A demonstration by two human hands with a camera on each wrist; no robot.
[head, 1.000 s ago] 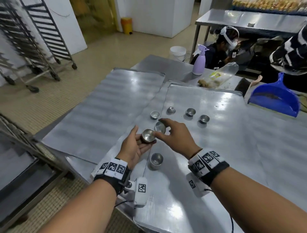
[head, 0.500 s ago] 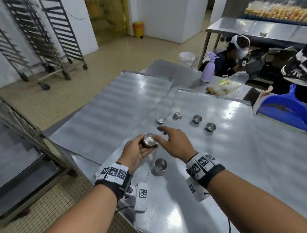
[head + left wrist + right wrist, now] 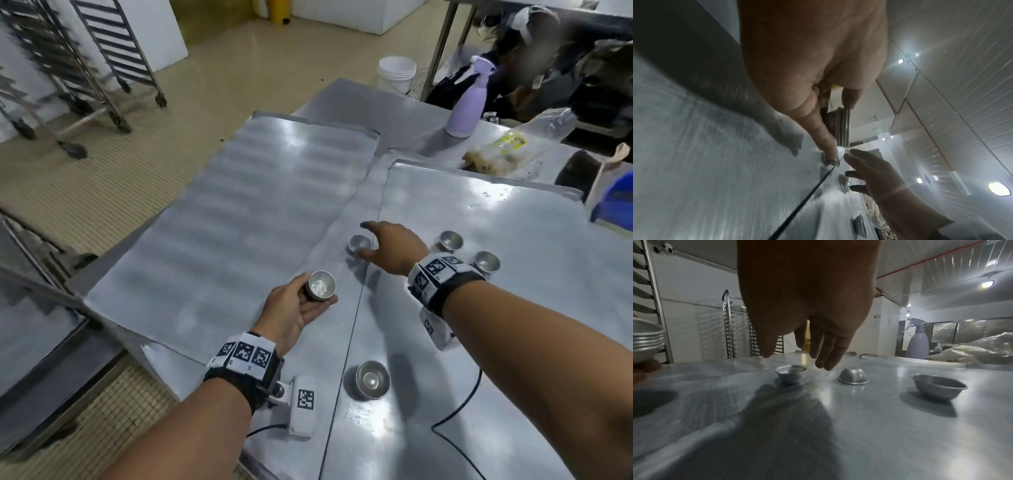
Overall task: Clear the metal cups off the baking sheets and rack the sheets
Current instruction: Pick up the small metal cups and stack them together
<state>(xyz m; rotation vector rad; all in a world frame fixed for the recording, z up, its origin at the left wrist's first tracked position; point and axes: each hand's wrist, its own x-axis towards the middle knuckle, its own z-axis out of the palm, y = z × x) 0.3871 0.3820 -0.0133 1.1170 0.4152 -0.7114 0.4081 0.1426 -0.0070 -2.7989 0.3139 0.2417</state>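
The stack of metal cups (image 3: 321, 290) sits in the left hand (image 3: 291, 313), held just above the seam where two baking sheets overlap. It is several small shiny cups nested one inside another; the left wrist view shows their rims (image 3: 843, 126) packed tight like ribs, pinched between the thumb on one side and the curled fingers (image 3: 824, 136) on the other.

The right hand (image 3: 394, 246) hovers over the upper sheet (image 3: 479, 219) with its fingers (image 3: 826, 353) straight and spread a little, tips pointing down, holding nothing. Just under the thumb and forefinger stands an upright cup (image 3: 359, 244), close to the fingertips though I cannot tell if they touch it. The right wrist view shows a second cup turned upside down (image 3: 852, 376) beside it, and a wider one (image 3: 939, 387) standing open further right.

Two more cups (image 3: 451, 240) (image 3: 486, 261) stand on the same sheet behind the right wrist, and a single cup (image 3: 372, 379) rests near the front edge between the two forearms. All are dull silver, round and shallow.

The left-hand sheet (image 3: 246, 219) lies flat, partly tucked under the other. Beyond them are a lilac spray bottle (image 3: 467, 102), a crumpled plastic bag (image 3: 520, 144) and a blue dustpan (image 3: 616, 198). Tall tray racks (image 3: 85, 61) stand on the tiled floor.
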